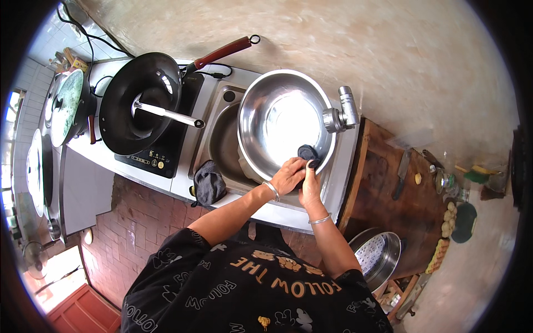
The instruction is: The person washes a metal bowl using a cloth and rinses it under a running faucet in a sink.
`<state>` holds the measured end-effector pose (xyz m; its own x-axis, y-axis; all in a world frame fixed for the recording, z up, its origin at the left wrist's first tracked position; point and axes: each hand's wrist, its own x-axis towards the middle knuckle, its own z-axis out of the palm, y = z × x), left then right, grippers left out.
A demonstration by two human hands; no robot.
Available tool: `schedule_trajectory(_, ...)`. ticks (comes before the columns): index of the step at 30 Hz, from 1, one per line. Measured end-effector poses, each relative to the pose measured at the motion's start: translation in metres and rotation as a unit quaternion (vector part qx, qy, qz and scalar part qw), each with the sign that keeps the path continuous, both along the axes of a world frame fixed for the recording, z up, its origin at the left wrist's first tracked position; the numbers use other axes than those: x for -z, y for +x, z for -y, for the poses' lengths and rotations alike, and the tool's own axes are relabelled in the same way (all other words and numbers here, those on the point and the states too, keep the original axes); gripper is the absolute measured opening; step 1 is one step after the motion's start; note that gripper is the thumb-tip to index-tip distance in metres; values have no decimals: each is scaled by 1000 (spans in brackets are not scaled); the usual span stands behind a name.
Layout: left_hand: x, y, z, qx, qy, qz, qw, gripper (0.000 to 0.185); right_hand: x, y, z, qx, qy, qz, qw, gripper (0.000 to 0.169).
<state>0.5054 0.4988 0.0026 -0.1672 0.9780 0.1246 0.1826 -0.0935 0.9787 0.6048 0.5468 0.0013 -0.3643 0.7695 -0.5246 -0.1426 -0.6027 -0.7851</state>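
A wide stainless steel basin [270, 108] rests tilted over the sink [220, 141], its inside bright with glare. At its near rim, my left hand [288, 175] and my right hand [310, 189] press close together. Between them is a bunched dark cloth [307, 153], part of it lying against the basin's inner wall. Fingers of both hands are closed on this cloth, and the rest is hidden beneath them. A metal faucet [341, 112] reaches in over the basin's right side. Left of my left forearm, a dark grey cloth bundle [209, 183] sits on the sink's front edge.
A black wok [120, 120] holding a metal ladle [166, 115] stands on an induction cooktop [160, 156]. On the wooden table [374, 187] lie a cleaver [410, 139], a knife [402, 172] and a steamer pot [387, 266]. A lidded pan [70, 108] stands far left.
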Motion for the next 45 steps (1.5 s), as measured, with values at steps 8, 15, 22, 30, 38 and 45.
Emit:
schedule_trajectory(8, 51, -82, 36, 1, -50, -408, 912, 26, -6, 1, 3, 57, 80, -24, 995, 56)
schedule_trajectory(15, 32, -153, -7, -276, -16, -427, 861, 33, -23, 8, 12, -13, 24, 49, 998, 45)
schedule_trajectory(22, 16, -160, -24, -341, -69, 203, 915, 32, -20, 18, 12, 9, 11, -25, 1000, 44)
schedule_trajectory(30, 76, -99, 22, -423, -209, 440, 764, 29, -10, -18, 25, 95, -56, -36, 993, 39)
schedule_trajectory(38, 54, -39, 16, -515, -236, 468, 679, 28, 33, -44, 56, 95, -26, -14, 995, 47)
schedule_trajectory(45, 53, -179, 35, -284, -68, 60, 955, 29, -16, 20, -28, -97, -117, -39, 988, 31)
